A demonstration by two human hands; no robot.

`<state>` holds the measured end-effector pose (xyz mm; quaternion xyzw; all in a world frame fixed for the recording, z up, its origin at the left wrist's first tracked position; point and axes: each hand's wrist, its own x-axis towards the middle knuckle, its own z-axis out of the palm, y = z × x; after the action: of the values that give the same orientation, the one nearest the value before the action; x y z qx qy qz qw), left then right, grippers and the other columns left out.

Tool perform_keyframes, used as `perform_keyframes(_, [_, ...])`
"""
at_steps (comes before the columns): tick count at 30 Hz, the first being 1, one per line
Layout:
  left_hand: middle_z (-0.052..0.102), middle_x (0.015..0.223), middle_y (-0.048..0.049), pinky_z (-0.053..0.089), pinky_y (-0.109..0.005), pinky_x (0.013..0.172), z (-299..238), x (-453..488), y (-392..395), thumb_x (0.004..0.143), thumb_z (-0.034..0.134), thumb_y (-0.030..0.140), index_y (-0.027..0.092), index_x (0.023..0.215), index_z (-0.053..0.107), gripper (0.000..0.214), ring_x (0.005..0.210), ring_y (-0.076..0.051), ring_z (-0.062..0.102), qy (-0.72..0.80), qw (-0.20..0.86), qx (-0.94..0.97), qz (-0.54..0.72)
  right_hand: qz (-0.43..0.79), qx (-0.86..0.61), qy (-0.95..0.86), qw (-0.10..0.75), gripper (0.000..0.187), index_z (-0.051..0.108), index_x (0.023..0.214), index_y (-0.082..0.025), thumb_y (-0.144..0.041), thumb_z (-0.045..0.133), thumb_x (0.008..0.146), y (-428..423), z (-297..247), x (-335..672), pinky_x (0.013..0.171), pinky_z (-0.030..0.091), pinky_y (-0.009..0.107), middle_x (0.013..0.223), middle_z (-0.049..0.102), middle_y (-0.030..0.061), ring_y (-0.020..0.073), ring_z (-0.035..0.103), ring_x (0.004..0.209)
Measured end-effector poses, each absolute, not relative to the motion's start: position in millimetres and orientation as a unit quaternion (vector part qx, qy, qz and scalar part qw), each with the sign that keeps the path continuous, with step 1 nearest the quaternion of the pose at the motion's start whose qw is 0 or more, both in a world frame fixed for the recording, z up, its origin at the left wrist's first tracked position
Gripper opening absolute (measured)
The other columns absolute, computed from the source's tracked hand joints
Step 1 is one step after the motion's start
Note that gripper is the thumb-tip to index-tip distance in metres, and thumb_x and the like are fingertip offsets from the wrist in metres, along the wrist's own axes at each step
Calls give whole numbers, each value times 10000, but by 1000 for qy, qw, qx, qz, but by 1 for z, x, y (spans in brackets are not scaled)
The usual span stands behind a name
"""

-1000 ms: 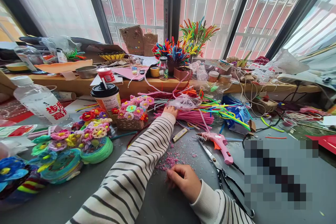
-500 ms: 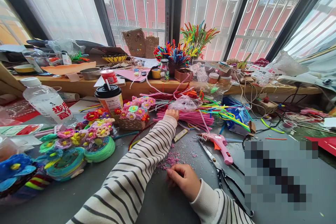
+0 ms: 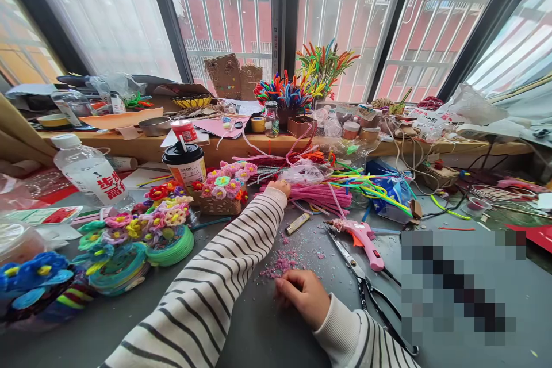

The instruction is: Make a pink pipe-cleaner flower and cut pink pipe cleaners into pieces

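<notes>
Workbench notes: grey table under a barred window; one person, striped sleeves, both arms forward. Left hand stretched out to the near left end of a bundle of pink pipe cleaners, fingers bent over that end; whether they pinch a stem I cannot tell, the fingertips being hidden. Bundle lies at the back of the table, below the wooden ledge; a crumpled clear plastic bag sits against its far side, with yellow and green pipe cleaners fanning out to the right.

Right hand rests low and near, loosely curled, thumb drawn toward the forefinger; anything between the tips is out of my sight. Just beyond it, pink fluff (a fair litter of it, with paler specks); further back, a small pale lighter-like object. To the right, a pink glue gun, nozzle pointing left; scissors beside it, blades parted only slightly. Left of the reaching arm, a woven basket of pink fuzzy flowers; next to that, a black-lidded cup.
</notes>
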<state>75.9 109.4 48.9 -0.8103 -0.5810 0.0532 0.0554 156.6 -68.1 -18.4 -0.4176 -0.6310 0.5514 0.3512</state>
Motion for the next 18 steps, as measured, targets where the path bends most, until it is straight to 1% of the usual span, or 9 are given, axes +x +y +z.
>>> perform_keyframes(4, [484, 1026, -90, 412, -362, 698, 50, 66, 108, 786, 347, 227, 136, 1049, 407, 284, 862, -181, 500, -592, 61, -801, 62, 552, -414, -631, 355, 400, 584, 583, -104, -450, 425, 706, -69, -18, 156, 434, 362, 190, 440, 501, 3, 84, 465, 407])
perform_keyframes(6, [479, 1018, -77, 422, -363, 693, 50, 61, 108, 771, 383, 256, 135, 1036, 413, 292, 841, -165, 501, -596, 59, -797, 73, 552, -411, -633, 354, 401, 586, 586, -103, -448, 423, 709, -69, -17, 156, 438, 362, 191, 443, 499, 3, 84, 466, 411])
perform_keyframes(9, [494, 989, -68, 425, -359, 697, 52, 54, 106, 763, 402, 250, 132, 987, 454, 259, 836, -159, 502, -595, 47, -796, 97, 553, -412, -633, 351, 414, 586, 578, -106, -467, 423, 699, -69, -17, 156, 437, 362, 191, 439, 494, 1, 84, 465, 412])
perform_keyframes(12, [495, 989, -66, 425, -356, 699, 57, 49, 102, 762, 404, 244, 134, 982, 458, 252, 841, -158, 501, -586, 44, -802, 105, 556, -415, -630, 351, 433, 583, 571, -110, -496, 423, 681, -68, -17, 155, 433, 362, 192, 429, 489, -4, 83, 458, 400])
perform_keyframes(18, [512, 971, -65, 430, -355, 697, 78, 35, 91, 769, 392, 234, 127, 965, 468, 236, 838, -156, 508, -600, 74, -791, 87, 548, -417, -633, 354, 459, 581, 569, -106, -519, 411, 672, -66, -21, 155, 427, 362, 206, 423, 495, 2, 90, 454, 386])
